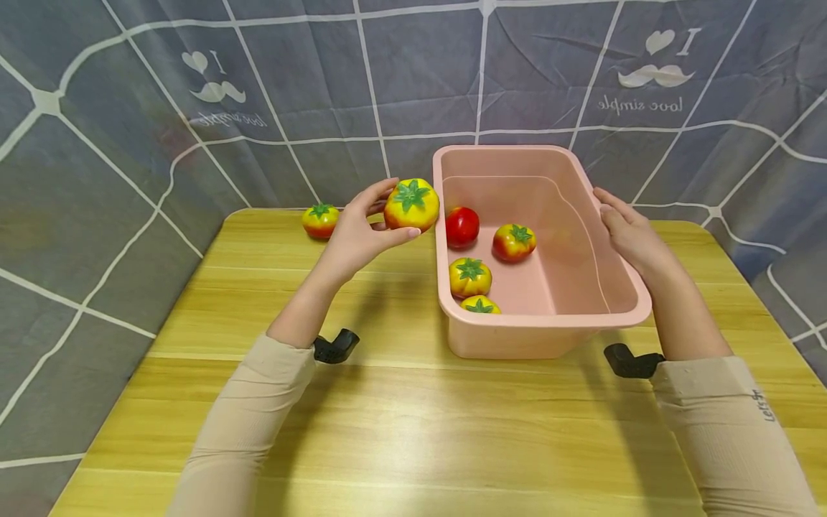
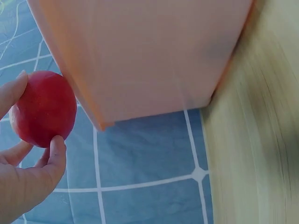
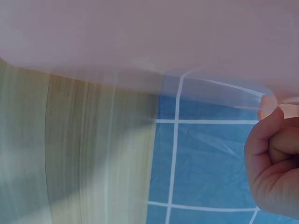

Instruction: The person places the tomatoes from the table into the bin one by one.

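My left hand (image 1: 359,237) holds a yellow-and-red toy tomato (image 1: 411,205) with a green leafy top, thumb below and fingers behind. It is level with the left rim of a pink plastic bin (image 1: 549,321), right at its outer side. In the left wrist view the red underside of that tomato (image 2: 46,109) shows between thumb and fingers. On the bin's right side, my right hand (image 1: 636,237) grips the rim. The right wrist view shows its curled fingers (image 3: 261,149) at the bin's edge. Inside the bin lie several toy tomatoes (image 1: 514,243), one (image 1: 462,227) with its red side up.
Another toy tomato (image 1: 320,221) lies on the wooden table (image 1: 388,431), behind and left of my left hand. A grey curtain (image 1: 413,79) with white lines hangs along the back and sides. A black wrist mount (image 1: 336,346) sticks out near each cuff.
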{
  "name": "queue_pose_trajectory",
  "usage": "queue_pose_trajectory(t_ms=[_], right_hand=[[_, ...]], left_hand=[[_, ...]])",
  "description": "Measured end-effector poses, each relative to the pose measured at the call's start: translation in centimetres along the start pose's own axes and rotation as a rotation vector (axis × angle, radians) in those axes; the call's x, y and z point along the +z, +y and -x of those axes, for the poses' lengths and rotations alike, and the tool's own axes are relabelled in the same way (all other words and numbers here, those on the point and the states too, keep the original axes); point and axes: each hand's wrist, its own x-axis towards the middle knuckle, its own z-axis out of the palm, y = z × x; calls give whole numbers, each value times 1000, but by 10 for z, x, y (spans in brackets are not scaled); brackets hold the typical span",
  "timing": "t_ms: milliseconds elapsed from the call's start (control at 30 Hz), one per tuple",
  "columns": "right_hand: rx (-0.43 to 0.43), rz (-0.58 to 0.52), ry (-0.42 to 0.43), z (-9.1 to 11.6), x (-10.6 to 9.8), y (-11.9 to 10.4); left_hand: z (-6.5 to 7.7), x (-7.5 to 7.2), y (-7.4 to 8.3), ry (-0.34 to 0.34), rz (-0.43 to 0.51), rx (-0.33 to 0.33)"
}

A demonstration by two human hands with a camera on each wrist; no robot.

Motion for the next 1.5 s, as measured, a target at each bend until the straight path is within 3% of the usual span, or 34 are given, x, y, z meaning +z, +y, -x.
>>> queue_pose_trajectory(t_ms=[333,1000,1500], right_hand=[[1,-33,1,0,0,2],[7,-16,5,-1,1,2],[11,-11,2,-1,2,2]], left_hand=[[-1,7,10,-21,17,17],[2,34,25,-174,91,98],[6,47,25,-227,-20,118]])
